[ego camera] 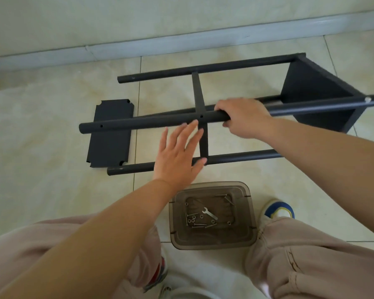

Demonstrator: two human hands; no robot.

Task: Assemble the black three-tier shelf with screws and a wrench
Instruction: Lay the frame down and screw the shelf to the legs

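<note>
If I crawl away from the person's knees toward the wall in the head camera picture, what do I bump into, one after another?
Brown plastic box holding screws and a wrench → nearest black pole → pole gripped by the right hand → farthest pole → grey baseboard.

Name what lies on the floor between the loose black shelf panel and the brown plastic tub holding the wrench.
In the head view, the nearest black tube of the shelf frame crosses that stretch, between the loose panel and the tub; the left hand hovers over it.

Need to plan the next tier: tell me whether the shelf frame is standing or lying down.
Lying down. The shelf frame is on its side on the floor tiles, its poles running level, right hand gripping the upper pole.
</note>
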